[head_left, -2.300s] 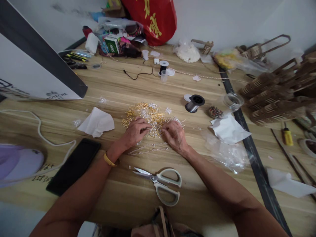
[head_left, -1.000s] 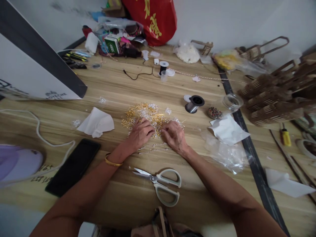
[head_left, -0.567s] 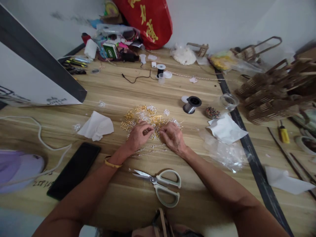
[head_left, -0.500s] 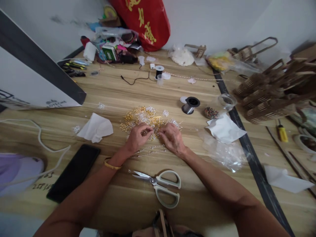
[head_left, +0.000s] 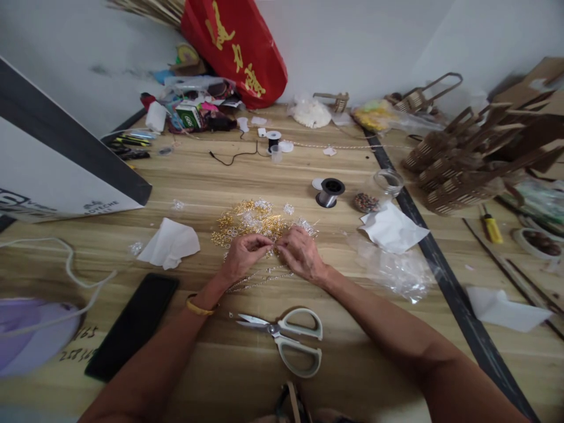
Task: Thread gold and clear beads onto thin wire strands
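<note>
My left hand and my right hand rest side by side on a wooden table, fingertips pinched together at the near edge of a heap of small gold and silver beads and rings. What sits between the fingers is too small to name. Thin beaded strands lie on the wood just under both hands. A yellow band circles my left wrist. White-handled scissors lie closed-side towards me, a short way below the hands.
A black phone and crumpled white tissue lie left. A wire spool, glass jar, bead pile, paper and clear plastic lie right. Wooden baskets stack far right; a red bag stands behind.
The view has tilted upward, so everything sits lower in the picture. My hands have drawn closer together at the bead heap, fingertips nearly meeting. Nothing else on the table moved.
</note>
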Demonstrator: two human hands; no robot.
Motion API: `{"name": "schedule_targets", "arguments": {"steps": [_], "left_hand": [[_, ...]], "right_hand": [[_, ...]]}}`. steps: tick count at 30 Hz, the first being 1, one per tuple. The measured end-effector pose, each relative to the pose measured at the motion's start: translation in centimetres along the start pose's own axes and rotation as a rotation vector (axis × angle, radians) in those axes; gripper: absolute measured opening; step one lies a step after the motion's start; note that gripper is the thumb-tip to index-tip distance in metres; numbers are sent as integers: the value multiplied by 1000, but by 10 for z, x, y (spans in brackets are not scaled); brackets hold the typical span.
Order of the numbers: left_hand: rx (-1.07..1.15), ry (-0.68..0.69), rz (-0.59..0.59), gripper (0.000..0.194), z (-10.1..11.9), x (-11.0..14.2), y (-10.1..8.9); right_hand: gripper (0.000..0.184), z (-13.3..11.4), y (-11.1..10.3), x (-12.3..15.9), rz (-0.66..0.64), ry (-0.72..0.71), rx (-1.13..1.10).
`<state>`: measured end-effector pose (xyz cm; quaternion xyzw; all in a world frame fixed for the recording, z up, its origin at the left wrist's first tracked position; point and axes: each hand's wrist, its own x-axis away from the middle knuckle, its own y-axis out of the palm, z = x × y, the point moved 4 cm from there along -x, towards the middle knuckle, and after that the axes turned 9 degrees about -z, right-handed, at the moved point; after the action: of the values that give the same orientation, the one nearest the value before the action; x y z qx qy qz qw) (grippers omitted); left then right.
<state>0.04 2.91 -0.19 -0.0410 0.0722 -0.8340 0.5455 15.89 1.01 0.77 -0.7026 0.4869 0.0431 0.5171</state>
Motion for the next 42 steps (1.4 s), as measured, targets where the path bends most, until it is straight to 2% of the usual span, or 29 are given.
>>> {"name": "schedule_targets", "arguments": {"steps": [15,42], "left_hand": [[56,-71,25,19,0,-2,-4],[55,-45,-18,17,-1,-2,-3]], "right_hand": [[2,3,2,1,-9,17,20],[5,4,5,2,-49,10,35]]}}
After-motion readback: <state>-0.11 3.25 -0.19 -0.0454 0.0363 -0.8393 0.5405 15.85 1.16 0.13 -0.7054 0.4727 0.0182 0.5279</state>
